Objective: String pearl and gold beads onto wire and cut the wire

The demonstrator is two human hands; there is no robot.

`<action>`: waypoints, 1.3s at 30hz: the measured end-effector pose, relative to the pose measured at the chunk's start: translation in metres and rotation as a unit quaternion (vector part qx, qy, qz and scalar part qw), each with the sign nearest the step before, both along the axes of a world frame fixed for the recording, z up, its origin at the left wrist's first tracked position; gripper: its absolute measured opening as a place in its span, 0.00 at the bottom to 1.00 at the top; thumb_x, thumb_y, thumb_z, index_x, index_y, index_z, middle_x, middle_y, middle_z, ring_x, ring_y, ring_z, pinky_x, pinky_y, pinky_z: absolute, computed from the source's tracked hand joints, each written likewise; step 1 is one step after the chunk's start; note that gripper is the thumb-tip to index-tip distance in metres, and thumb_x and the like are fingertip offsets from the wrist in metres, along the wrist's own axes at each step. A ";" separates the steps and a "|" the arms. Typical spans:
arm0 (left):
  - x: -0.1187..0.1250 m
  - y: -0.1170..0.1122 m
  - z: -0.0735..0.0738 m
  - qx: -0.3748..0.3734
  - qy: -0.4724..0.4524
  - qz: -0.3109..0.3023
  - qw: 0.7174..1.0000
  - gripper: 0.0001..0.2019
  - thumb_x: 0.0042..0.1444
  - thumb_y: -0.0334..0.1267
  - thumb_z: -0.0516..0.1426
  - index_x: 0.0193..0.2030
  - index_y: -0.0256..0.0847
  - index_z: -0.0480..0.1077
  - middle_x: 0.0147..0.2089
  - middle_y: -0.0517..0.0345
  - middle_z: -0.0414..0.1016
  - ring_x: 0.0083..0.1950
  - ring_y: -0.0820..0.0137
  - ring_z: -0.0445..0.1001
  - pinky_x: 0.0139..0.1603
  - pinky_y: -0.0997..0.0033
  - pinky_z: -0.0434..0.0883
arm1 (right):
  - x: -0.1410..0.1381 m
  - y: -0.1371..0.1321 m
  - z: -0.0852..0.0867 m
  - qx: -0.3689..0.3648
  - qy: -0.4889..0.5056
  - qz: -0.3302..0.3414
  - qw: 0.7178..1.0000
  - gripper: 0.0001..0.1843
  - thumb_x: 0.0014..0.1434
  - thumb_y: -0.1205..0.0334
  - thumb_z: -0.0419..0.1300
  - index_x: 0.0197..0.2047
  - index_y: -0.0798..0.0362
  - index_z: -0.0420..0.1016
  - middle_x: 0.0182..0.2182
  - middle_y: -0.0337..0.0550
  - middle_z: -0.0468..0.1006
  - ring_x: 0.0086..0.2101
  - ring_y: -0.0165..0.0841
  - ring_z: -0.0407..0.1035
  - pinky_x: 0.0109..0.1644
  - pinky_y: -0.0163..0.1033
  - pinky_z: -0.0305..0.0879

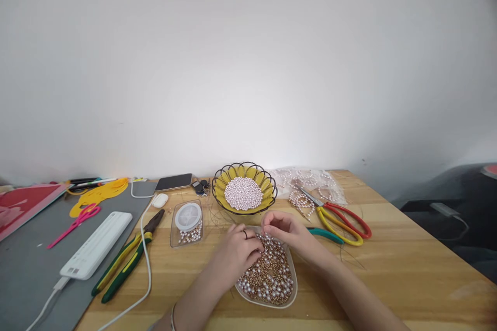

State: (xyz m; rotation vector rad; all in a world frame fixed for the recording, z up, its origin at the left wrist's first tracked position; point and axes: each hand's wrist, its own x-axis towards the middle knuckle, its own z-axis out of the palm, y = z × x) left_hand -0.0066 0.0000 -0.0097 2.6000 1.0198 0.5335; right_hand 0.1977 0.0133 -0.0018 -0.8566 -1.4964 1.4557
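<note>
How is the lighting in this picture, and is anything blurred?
Head view: the wall is brightest near its middle, darker toward the right; head view: print on the white power bank is unreadable; head view: left hand and right hand show no clear motion blur, though small beads partly merge.

Room lies before the bead tray [294,274]; a basket [268,194] blocks behind.

Around the bead tray [295,284] on this surface [407,258]: basket [267,194] toward twelve, scissors [323,204] near two, box [175,240] at ten, pliers [126,271] at nine; behind the scissors, seemingly a bag [330,183].
</note>
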 end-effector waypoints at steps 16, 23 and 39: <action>-0.005 0.003 0.018 -0.281 -0.407 0.085 0.865 0.12 0.54 0.33 0.65 0.45 0.39 0.76 0.39 0.52 0.82 0.41 0.64 0.80 0.44 0.66 0.76 | 0.006 -0.004 0.002 -0.038 0.070 0.102 0.992 0.18 0.60 0.47 0.70 0.32 0.52 0.72 0.26 0.37 0.76 0.28 0.32 0.67 0.37 0.38 0.60; -0.007 0.002 0.024 -0.316 -0.530 0.089 0.782 0.15 0.50 0.34 0.70 0.43 0.39 0.75 0.37 0.55 0.81 0.41 0.68 0.79 0.44 0.70 0.76 | 0.007 -0.007 0.005 -0.045 0.035 0.134 0.989 0.19 0.59 0.47 0.70 0.30 0.53 0.71 0.23 0.35 0.74 0.25 0.29 0.64 0.34 0.37 0.57; -0.005 0.000 0.022 -0.197 -0.527 0.069 0.824 0.12 0.55 0.27 0.64 0.45 0.41 0.73 0.37 0.58 0.77 0.39 0.71 0.75 0.41 0.74 0.74 | 0.006 -0.008 0.007 -0.030 -0.038 0.108 0.993 0.22 0.56 0.45 0.69 0.28 0.52 0.68 0.23 0.34 0.70 0.25 0.29 0.61 0.32 0.36 0.54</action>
